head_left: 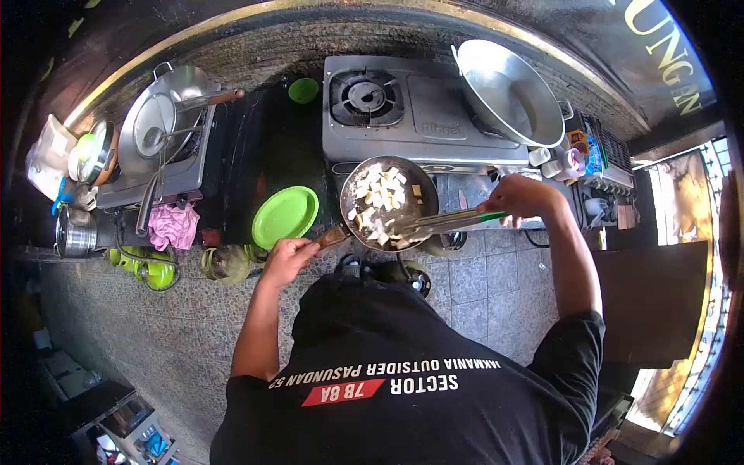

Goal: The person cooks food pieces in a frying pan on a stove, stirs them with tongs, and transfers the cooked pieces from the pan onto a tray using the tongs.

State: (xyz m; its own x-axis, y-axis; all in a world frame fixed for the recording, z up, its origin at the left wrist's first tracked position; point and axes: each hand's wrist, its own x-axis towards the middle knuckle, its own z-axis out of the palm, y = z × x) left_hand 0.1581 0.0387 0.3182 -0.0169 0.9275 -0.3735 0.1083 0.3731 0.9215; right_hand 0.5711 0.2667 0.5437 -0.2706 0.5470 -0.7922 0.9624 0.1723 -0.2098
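My left hand (288,262) is closed round the wooden handle (333,235) of a dark frying pan (426,186), held in front of the stove's front edge. Many pale, cube-like pieces of food (380,188) lie in the pan, mostly toward its left side; their kind is not clear. My right hand (521,198) grips metal tongs (449,222) with green on the handle. Their far end reaches into the lower part of the pan, among the food. To the left of the pan sits a bright green plate (285,217) on the dark counter.
A grey gas stove (442,116) stands ahead, with a large metal wok (542,101) on its right side and a bare burner (366,96) on its left. Another wok (132,151) with ladles sits far left, above a pink cloth (173,226). Cups (552,169) crowd the right.
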